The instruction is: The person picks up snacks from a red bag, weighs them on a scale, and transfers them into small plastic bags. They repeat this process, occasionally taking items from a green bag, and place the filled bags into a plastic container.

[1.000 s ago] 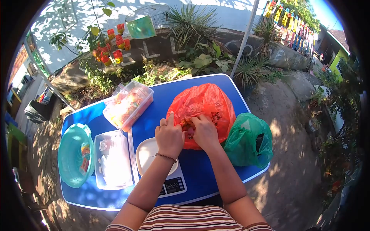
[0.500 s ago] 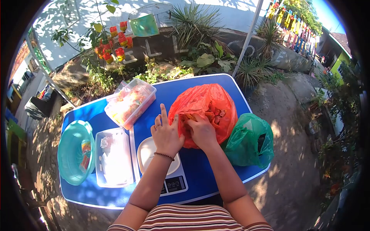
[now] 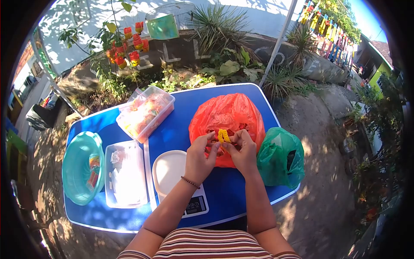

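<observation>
Both hands work over the mouth of a red plastic bag (image 3: 226, 108) standing on the blue counter (image 3: 181, 125). The left hand (image 3: 200, 158), with a beaded bracelet (image 3: 190, 182) at its wrist, and the right hand (image 3: 244, 156) meet fingertip to fingertip, each grip pinching one side of a small yellow piece (image 3: 223, 135), bent into an arch, between thumb and fingers. The piece is raised just above the bag's opening, where reddish contents show around the fingers. Just beside the red bag, on the right, sits a green plastic bag (image 3: 276, 151). A digital kitchen scale (image 3: 169, 168) with a round pale platform lies partly under the left forearm. Farther left are a clear container (image 3: 144, 168) of white paper pieces, a tub (image 3: 158, 124) heaped with colourful, wrapper-like pieces, and a teal basin (image 3: 74, 168) with a few packets (image 3: 92, 178) inside.
</observation>
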A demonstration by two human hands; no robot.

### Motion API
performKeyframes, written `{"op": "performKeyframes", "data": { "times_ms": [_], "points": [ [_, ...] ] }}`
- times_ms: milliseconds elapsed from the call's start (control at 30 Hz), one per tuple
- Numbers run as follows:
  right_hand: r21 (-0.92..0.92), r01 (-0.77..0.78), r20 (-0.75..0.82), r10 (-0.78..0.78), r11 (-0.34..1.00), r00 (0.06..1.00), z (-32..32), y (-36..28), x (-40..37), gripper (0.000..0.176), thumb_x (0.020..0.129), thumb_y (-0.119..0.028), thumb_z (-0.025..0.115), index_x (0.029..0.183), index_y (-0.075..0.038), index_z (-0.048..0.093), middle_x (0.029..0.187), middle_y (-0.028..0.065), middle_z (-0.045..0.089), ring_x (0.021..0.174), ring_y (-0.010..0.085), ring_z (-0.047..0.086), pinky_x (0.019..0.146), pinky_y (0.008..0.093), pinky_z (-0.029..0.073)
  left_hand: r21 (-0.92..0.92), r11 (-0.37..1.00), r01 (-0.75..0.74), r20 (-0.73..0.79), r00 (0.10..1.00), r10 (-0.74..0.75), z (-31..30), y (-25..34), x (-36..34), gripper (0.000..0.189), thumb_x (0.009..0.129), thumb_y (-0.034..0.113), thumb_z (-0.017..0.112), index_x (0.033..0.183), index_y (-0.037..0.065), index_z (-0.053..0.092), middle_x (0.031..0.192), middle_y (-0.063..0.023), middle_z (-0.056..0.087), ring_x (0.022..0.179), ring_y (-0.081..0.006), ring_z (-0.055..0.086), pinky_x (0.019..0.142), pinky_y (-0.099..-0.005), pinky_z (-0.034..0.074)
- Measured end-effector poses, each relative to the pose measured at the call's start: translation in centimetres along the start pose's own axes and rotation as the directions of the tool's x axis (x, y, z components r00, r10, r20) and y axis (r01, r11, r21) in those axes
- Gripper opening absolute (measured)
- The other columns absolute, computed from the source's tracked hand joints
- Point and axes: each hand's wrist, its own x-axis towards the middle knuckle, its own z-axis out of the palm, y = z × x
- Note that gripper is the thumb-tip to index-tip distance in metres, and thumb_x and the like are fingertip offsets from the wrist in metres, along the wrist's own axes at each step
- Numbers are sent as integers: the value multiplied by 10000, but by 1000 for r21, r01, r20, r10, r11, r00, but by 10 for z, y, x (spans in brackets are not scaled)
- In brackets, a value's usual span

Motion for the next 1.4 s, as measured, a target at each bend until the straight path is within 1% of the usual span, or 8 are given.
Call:
{"op": "performKeyframes", "data": {
  "times_ms": [300,400,500,567,733,967,1200,1400],
  "points": [
    [25,-20,218,14,999,976,-8,-5,-12,267,839,87,732,1048,25,578,964,126,719,903,153,729,734,284,581,-376,906,195,98,980,-171,14,-24,-5,248,1006,160,665,1137,-51,665,937,-68,743,850,-89,692,761,-252,550],
    [-26,-81,202,84,996,976,-11,-8,-19,293,848,83,713,1130,35,649,1112,181,725,952,215,743,791,314,591,-438,871,222,83,975,-206,13,-24,-4,222,1017,154,651,1124,-39,665,936,-58,734,844,-96,697,767,-255,557],
    [-241,13,96,10,970,995,-17,0,-21,210,895,88,678,1099,42,685,1191,153,707,927,125,677,792,259,552,-475,840,262,113,965,-238,7,-18,-6,217,1018,134,647,1160,-29,641,943,-68,723,854,-110,706,768,-255,571],
    [-110,-28,-5,27,994,1000,-15,-1,-19,134,911,75,668,1039,45,694,1221,151,694,974,133,669,828,267,546,-512,804,302,142,953,-268,0,-2,-12,239,1012,117,650,1199,-27,616,956,-84,718,865,-124,714,765,-257,584],
    [204,42,-95,-22,978,995,4,-29,-19,80,903,39,692,977,20,715,1086,126,712,1009,188,686,849,304,562,-438,846,304,166,952,-257,-22,-1,-32,293,995,94,664,1252,-27,594,984,-107,715,886,-156,732,755,-264,604],
    [83,295,72,-301,952,951,69,-42,-50,94,891,83,702,975,40,696,1085,120,641,998,176,686,852,269,578,-303,918,255,-136,942,-306,-80,-17,-73,255,967,66,678,1198,-41,656,1069,-140,721,899,-180,746,760,-262,603],
    [54,72,211,-81,996,974,123,-19,-68,96,854,56,740,934,37,689,980,126,679,880,197,724,844,298,597,-64,910,409,-216,885,-413,-118,-19,-101,193,934,76,706,1089,-34,737,941,-126,764,851,-146,735,761,-271,586],
    [70,44,244,-60,997,968,125,-9,-66,137,879,40,728,1014,52,703,1052,108,717,952,179,724,856,302,591,-197,906,375,-192,891,-411,-124,-32,-113,226,947,87,707,1129,-45,737,936,-110,766,838,-117,717,763,-255,572]
  ]
}}
